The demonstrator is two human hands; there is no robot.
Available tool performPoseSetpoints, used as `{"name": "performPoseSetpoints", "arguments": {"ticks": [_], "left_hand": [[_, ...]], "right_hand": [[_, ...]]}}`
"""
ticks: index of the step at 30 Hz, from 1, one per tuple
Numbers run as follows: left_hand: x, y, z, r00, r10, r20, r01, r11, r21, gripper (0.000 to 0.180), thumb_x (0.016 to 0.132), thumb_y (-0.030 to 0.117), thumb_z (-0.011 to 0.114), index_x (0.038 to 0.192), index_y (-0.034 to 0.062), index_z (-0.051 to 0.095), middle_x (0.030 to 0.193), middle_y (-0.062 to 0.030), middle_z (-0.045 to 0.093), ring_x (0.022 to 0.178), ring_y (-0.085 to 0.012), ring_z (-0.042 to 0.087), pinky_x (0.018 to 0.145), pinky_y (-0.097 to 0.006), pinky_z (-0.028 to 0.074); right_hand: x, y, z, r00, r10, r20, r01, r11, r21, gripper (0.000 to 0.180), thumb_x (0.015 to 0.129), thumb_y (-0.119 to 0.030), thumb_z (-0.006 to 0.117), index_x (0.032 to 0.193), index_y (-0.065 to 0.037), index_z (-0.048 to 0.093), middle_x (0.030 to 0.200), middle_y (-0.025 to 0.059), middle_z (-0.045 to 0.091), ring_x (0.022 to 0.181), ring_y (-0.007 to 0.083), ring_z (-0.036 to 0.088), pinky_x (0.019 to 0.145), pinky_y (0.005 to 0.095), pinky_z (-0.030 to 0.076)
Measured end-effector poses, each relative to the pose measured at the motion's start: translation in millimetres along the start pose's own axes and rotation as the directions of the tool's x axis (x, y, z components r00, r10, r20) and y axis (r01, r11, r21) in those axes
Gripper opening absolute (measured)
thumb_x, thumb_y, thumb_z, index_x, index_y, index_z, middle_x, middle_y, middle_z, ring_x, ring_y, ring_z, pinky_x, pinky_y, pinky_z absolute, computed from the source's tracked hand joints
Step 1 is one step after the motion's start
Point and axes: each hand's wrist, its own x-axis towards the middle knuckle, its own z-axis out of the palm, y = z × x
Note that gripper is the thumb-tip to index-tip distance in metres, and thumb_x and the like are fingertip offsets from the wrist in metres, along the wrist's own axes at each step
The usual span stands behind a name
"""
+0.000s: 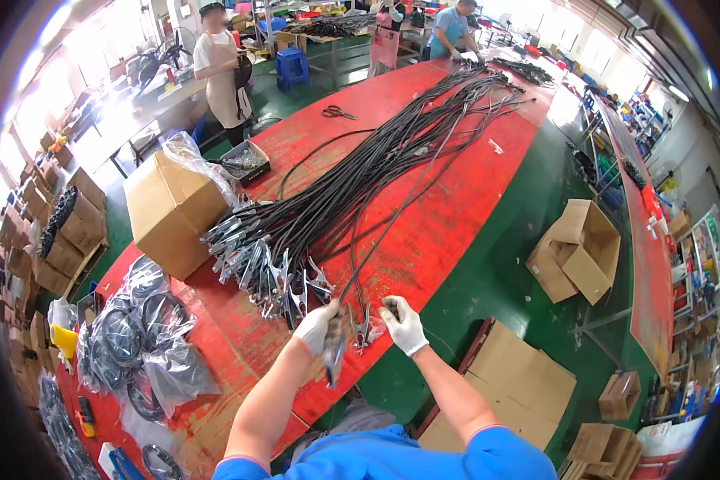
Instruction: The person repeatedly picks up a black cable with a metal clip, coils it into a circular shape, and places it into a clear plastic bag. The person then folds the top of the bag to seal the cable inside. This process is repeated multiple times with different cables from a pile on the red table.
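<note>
My left hand (316, 326), in a white glove, is closed around a metal spring clamp (333, 364) on the end of a black cable; the clamp hangs below the fingers and is blurred. My right hand (406, 324), gloved too, has its fingers curled in a pinch; what is in them, if anything, is too small to make out. Between my hands another spring clamp (362, 330) lies at the red table's near edge, its cable running away. To the left is a pile of clamps (268, 276), the ends of a long bundle of black cables (360, 180).
On the red table (448, 232) are a cardboard box (172, 212), a tray of small metal parts (244, 162), scissors (338, 113) and bagged coiled cables (140, 336). An open carton (576, 248) stands on the floor to the right. Other people work at the far end and left.
</note>
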Motion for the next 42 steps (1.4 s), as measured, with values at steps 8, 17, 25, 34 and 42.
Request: {"name": "performPoseSetpoints", "arguments": {"ticks": [8, 17, 25, 34, 42], "left_hand": [[-200, -64, -107, 0.989, 0.135, -0.061, -0.144, 0.969, -0.199, 0.035, 0.106, 0.044, 0.06, 0.09, 0.0135, 0.056, 0.063, 0.0076, 0.041, 0.05, -0.0059, 0.04, 0.047, -0.025, 0.034], [-471, -225, -274, 0.307, 0.296, -0.905, -0.828, 0.552, -0.1, 0.026, 0.104, 0.037, 0.065, 0.088, 0.0165, 0.064, 0.055, 0.0081, 0.044, 0.041, -0.0059, 0.038, 0.04, -0.025, 0.029], [-562, -364, -348, 0.248, 0.131, -0.96, -0.899, 0.401, -0.178, 0.037, 0.103, 0.047, 0.063, 0.084, 0.0157, 0.061, 0.057, 0.0087, 0.041, 0.045, -0.0071, 0.037, 0.044, -0.026, 0.03], [-617, -477, -450, 0.207, 0.013, -0.978, -0.971, -0.116, -0.207, 0.035, 0.107, 0.044, 0.057, 0.092, 0.0123, 0.06, 0.06, 0.0073, 0.031, 0.05, -0.0096, 0.032, 0.049, -0.029, 0.031], [-631, -500, -438, 0.028, -0.058, -0.998, -0.94, 0.337, -0.046, 0.021, 0.103, 0.031, 0.068, 0.103, 0.0132, 0.058, 0.068, 0.0073, 0.043, 0.057, -0.0076, 0.041, 0.059, -0.028, 0.041]], "right_hand": [[33, -97, 97, 0.471, -0.681, 0.561, 0.877, 0.294, -0.379, 0.037, 0.093, -0.037, 0.072, 0.12, -0.012, 0.066, 0.112, 0.0133, 0.071, 0.113, 0.0362, 0.065, 0.106, 0.0545, 0.044], [38, -121, 209, 0.152, -0.208, 0.966, 0.923, 0.379, -0.063, 0.031, 0.102, -0.039, 0.058, 0.098, -0.013, 0.075, 0.092, 0.0157, 0.073, 0.088, 0.0384, 0.069, 0.077, 0.0492, 0.054], [-82, -43, 268, 0.37, -0.168, 0.914, 0.771, 0.605, -0.201, 0.017, 0.095, -0.019, 0.07, 0.102, -0.006, 0.078, 0.093, 0.0139, 0.076, 0.085, 0.0288, 0.075, 0.079, 0.0378, 0.059], [-355, -137, 453, -0.03, -0.168, 0.985, 0.721, 0.679, 0.138, 0.028, 0.103, -0.02, 0.062, 0.123, -0.002, 0.068, 0.095, 0.0188, 0.073, 0.088, 0.0276, 0.074, 0.078, 0.0375, 0.057], [-278, -130, 475, 0.273, 0.086, 0.958, 0.43, 0.88, -0.201, 0.028, 0.105, -0.021, 0.065, 0.126, -0.003, 0.07, 0.086, -0.004, 0.061, 0.076, 0.0053, 0.052, 0.068, 0.0232, 0.044]]}}
